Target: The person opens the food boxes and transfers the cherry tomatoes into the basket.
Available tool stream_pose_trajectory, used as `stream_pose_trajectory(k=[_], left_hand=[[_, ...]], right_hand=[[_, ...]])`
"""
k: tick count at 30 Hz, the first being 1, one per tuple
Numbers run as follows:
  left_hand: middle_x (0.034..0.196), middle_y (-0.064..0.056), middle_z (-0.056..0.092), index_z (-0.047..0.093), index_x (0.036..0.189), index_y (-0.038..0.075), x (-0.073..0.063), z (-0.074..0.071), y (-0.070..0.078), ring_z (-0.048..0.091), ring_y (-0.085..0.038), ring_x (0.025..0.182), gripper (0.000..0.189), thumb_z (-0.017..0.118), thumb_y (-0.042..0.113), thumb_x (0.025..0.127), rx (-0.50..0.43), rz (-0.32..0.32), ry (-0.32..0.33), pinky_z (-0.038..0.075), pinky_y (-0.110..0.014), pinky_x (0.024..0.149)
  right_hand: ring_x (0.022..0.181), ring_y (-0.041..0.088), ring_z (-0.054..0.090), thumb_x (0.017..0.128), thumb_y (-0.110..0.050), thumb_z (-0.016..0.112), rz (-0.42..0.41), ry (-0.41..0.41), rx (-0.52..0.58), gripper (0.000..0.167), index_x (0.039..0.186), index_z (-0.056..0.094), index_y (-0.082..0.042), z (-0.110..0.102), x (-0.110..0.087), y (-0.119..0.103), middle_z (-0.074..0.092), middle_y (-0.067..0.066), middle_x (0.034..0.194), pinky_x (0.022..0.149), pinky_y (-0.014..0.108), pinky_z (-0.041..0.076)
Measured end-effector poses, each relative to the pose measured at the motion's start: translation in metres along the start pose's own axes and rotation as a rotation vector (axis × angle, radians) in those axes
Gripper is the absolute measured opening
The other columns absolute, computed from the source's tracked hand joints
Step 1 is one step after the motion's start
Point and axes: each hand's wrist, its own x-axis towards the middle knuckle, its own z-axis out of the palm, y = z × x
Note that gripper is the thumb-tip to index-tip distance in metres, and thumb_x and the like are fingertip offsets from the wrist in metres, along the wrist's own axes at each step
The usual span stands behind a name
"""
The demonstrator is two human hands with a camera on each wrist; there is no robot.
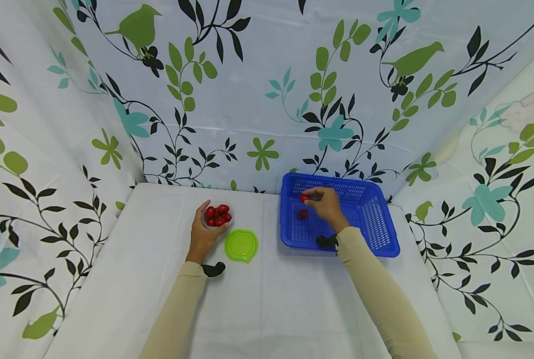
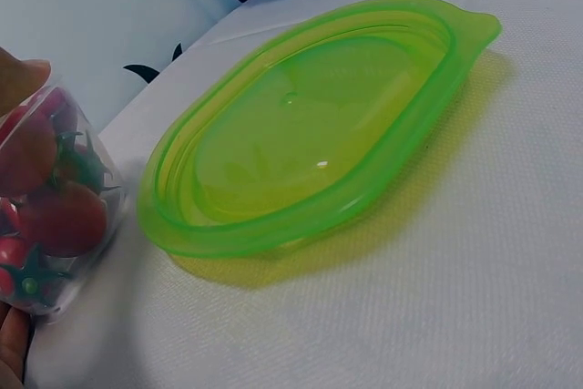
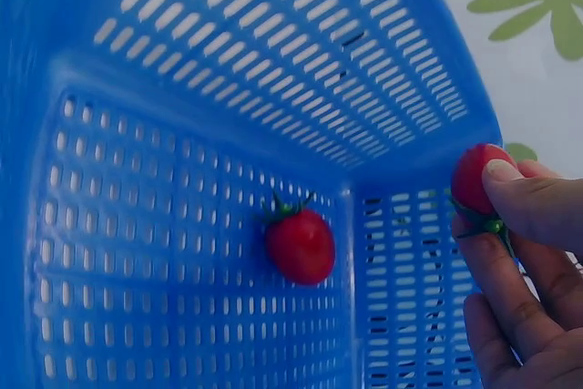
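My left hand [image 1: 202,236] grips a small clear container [image 2: 98,152] filled with several cherry tomatoes [image 1: 218,215], fingers on one side and thumb on the other. Just right of it a green lid [image 1: 242,245] lies flat on the table. Over the blue basket [image 1: 385,234], my right hand [image 1: 328,205] pinches one cherry tomato [image 3: 475,179] with a green stem between thumb and fingers. Another cherry tomato [image 3: 301,246] lies on the basket floor, below the held one in the head view.
A white cloth covers the table [image 1: 267,309]. Behind it hangs a patterned curtain [image 1: 249,89] with leaves and birds, close to the basket's back edge. Dark straps with camera pieces [image 1: 214,269] sit at both wrists.
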Motion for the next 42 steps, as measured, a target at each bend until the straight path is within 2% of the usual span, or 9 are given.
stream_pose_trajectory(k=[7, 14, 22, 31, 42], left_hand=[[0.173, -0.011, 0.034, 0.034, 0.165, 0.025, -0.001, -0.001, 0.0, 0.025, -0.027, 0.164, 0.094, 0.088, 0.022, 0.089, 0.007, -0.018, 0.002, 0.018, -0.057, 0.135], [0.174, -0.007, 0.032, 0.032, 0.166, 0.02, 0.0, -0.001, -0.002, 0.023, -0.03, 0.164, 0.095, 0.087, 0.021, 0.089, 0.026, -0.017, 0.001, 0.018, -0.06, 0.134], [0.174, -0.006, 0.032, 0.031, 0.167, 0.025, 0.0, -0.001, 0.001, 0.023, -0.028, 0.164, 0.095, 0.087, 0.023, 0.09, 0.034, -0.044, -0.003, 0.019, -0.058, 0.135], [0.174, -0.004, 0.033, 0.033, 0.166, 0.024, 0.0, 0.0, 0.001, 0.024, -0.027, 0.164, 0.094, 0.087, 0.024, 0.09, 0.034, -0.044, -0.006, 0.02, -0.057, 0.135], [0.174, -0.007, 0.033, 0.032, 0.166, 0.022, 0.001, -0.001, -0.001, 0.023, -0.027, 0.164, 0.095, 0.088, 0.022, 0.089, 0.01, -0.035, -0.01, 0.019, -0.058, 0.135]], right_hand=[[0.123, 0.032, 0.071, 0.096, -0.003, 0.076, 0.044, -0.02, -0.015, 0.027, 0.123, 0.079, -0.01, -0.003, 0.005, 0.01, 0.077, 0.015, 0.128, 0.112, 0.052, 0.055], [0.126, 0.035, 0.069, 0.095, 0.0, 0.075, 0.098, -0.056, -0.013, 0.027, 0.121, 0.078, -0.006, -0.006, 0.011, 0.016, 0.075, 0.017, 0.129, 0.116, 0.054, 0.051], [0.129, 0.039, 0.064, 0.093, 0.004, 0.074, 0.159, -0.097, -0.032, 0.028, 0.12, 0.079, -0.004, -0.011, 0.017, 0.024, 0.071, 0.021, 0.134, 0.116, 0.057, 0.05], [0.138, 0.042, 0.057, 0.09, 0.008, 0.075, 0.16, -0.107, -0.087, 0.03, 0.119, 0.079, 0.0, -0.01, 0.02, 0.038, 0.069, 0.024, 0.137, 0.119, 0.06, 0.045], [0.136, 0.041, 0.057, 0.088, 0.01, 0.073, 0.183, -0.133, -0.117, 0.031, 0.118, 0.079, 0.001, -0.009, 0.023, 0.045, 0.068, 0.024, 0.138, 0.12, 0.061, 0.043]])
